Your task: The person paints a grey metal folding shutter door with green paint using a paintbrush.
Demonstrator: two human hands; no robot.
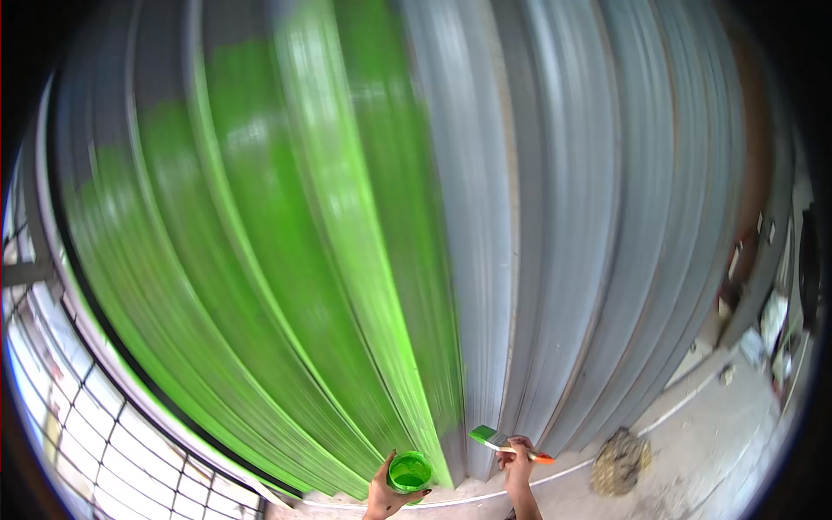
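Observation:
My left hand (pixel 382 496) is wrapped round a small tub of green paint (pixel 410 471), its open top facing up. To the right, my right hand (pixel 517 464) grips a paintbrush (pixel 505 445) with an orange-tipped handle. Green paint coats the bristles, which point left toward the wall. Before me rises a ribbed metal sheet wall; its left part is painted green (pixel 286 199), with streaky upper edges. The right part (pixel 572 217) is bare grey metal. Both hands are low, close to the foot of the wall near the border between green and grey.
A black wire grid (pixel 95 390) lets in bright light at the lower left. On the pale floor (pixel 693 442) at the right lies a round, tan bundle (pixel 620 463). Assorted clutter (pixel 774 321) stands along the far right edge.

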